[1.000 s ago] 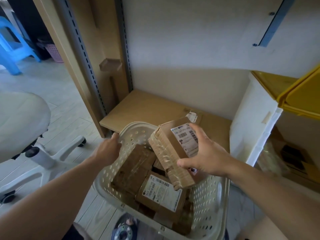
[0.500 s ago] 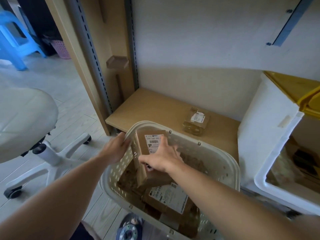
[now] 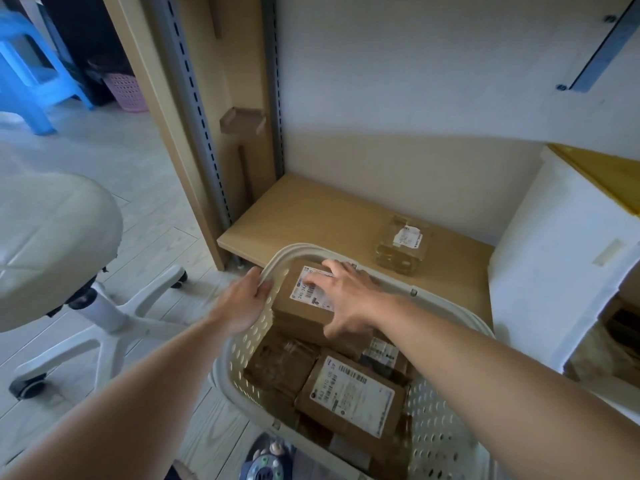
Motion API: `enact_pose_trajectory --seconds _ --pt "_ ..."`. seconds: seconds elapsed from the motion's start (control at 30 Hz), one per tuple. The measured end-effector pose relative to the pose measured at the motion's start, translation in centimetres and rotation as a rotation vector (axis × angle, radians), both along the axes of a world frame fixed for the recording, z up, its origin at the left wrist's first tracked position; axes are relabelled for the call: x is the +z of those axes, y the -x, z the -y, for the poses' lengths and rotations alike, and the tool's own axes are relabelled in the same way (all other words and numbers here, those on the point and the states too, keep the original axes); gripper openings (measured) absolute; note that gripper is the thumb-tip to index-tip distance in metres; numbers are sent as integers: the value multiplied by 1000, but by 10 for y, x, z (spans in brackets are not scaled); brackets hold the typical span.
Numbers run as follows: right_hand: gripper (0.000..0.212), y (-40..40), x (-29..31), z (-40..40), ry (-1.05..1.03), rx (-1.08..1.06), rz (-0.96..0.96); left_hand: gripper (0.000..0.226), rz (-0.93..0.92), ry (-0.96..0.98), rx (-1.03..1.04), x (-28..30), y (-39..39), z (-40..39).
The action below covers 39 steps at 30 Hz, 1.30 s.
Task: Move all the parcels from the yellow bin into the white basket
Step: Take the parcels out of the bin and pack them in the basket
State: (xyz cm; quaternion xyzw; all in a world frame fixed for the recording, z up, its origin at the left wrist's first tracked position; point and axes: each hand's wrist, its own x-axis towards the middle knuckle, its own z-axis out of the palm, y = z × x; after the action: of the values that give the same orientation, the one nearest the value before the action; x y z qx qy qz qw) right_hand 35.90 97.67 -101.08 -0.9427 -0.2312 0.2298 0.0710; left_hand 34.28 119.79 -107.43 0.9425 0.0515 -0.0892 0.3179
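The white basket sits low in front of me, holding several brown parcels. My left hand grips its far left rim. A brown parcel with a white label lies flat at the basket's far end, and my right hand rests on top of it, fingers spread, thumb at its near edge. Another labelled parcel lies nearer me in the basket. One small parcel lies on the wooden shelf behind the basket. A corner of the yellow bin shows at the right edge.
A white container stands right of the basket on the shelf. A white swivel chair is at the left on the floor, its wheeled base near the basket. A blue stool and pink basket are far back left.
My right hand carried the labelled parcel from above the basket's right side to its far left end and laid it flat there. My left hand stayed on the rim.
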Motion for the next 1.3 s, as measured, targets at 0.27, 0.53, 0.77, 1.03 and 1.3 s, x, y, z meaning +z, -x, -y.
enact_pose_trajectory --seconds 0.27,0.53,0.77,1.03,1.3 --pt "102 15 -27 3 34 64 205 26 0 -9 -3 -2 -3 0" --pt "79 37 26 43 -182 -32 188 60 99 -231 50 27 -1 37" --pt "46 93 97 140 -531 -116 579 56 432 -6 -157 104 13 132" --pt "10 130 108 217 -728 -328 1023 63 436 536 -436 151 30 273" --pt "16 131 94 273 -706 -553 800 44 367 726 -461 166 28 358"
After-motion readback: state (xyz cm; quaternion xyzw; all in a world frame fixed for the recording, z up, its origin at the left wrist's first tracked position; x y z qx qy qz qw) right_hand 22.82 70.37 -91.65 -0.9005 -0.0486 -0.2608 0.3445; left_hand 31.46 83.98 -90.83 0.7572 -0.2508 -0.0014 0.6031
